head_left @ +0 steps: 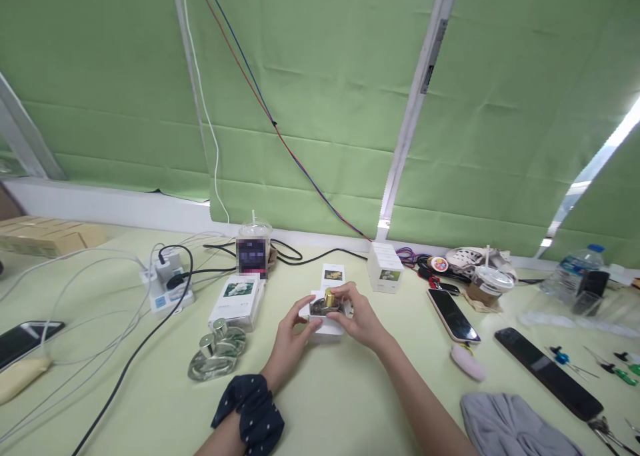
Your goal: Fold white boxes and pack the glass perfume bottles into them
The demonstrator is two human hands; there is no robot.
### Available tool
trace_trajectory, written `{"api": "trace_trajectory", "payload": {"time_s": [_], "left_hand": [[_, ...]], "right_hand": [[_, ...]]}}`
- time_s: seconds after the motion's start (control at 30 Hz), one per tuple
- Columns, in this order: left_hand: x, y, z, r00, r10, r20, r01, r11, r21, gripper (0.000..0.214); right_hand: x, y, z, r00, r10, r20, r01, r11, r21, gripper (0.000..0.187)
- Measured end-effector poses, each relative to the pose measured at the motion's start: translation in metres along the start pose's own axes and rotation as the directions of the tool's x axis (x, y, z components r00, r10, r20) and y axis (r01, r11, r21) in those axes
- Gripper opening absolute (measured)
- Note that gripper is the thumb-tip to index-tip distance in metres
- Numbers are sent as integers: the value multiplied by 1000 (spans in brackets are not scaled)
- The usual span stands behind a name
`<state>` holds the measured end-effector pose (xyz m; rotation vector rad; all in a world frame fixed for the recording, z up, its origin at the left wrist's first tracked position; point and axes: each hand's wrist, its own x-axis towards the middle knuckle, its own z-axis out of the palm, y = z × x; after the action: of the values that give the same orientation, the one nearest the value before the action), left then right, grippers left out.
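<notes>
A glass perfume bottle (pixel 329 299) with a gold cap sits at the open top of a small white box (pixel 326 331), its lower part hidden by the box. My left hand (pixel 295 333) grips the box from the left, thumb at the front. On the other side, my right hand (pixel 364 319) has its fingers closed around the bottle beside the cap. Behind the box stands an upright white flap or card with a yellow flower picture (pixel 333 275). Left of my hands are two clear perfume bottles (pixel 214 361) with silver caps, near a flat white box with a white flower (pixel 239 303).
A white carton (pixel 385 267) stands at the back. On the left lie a power strip (pixel 167 289), trailing cables and a phone (pixel 27 339). Phones (pixel 547 373), a coffee cup (pixel 489 286), a water bottle (pixel 573 269) and a grey cloth (pixel 515 426) occupy the right.
</notes>
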<state>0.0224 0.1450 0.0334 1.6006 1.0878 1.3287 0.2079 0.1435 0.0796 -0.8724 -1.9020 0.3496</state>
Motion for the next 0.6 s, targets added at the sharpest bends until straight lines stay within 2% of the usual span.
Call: {"api": "trace_trajectory", "payload": {"time_s": [0.07,0.23,0.43,0.6], "left_hand": [[0,0,1,1000,13,-8,-13,1000,13,46],[1,1,2,999,35,-8,-35,999,31,43],[2,0,1,999,35,-2,-35,999,38,43],[1,-2,1,999,45,10,-46,997,55,42]], "right_hand": [[-1,1,1,1000,-1,9,2,1000,-3,26],[-4,2,4,999,-14,30,13,999,47,5],[-5,-1,5,996,-89,4,89,996,31,10],[-11,3,9,990,-132,-53,129,990,-54,12]]}}
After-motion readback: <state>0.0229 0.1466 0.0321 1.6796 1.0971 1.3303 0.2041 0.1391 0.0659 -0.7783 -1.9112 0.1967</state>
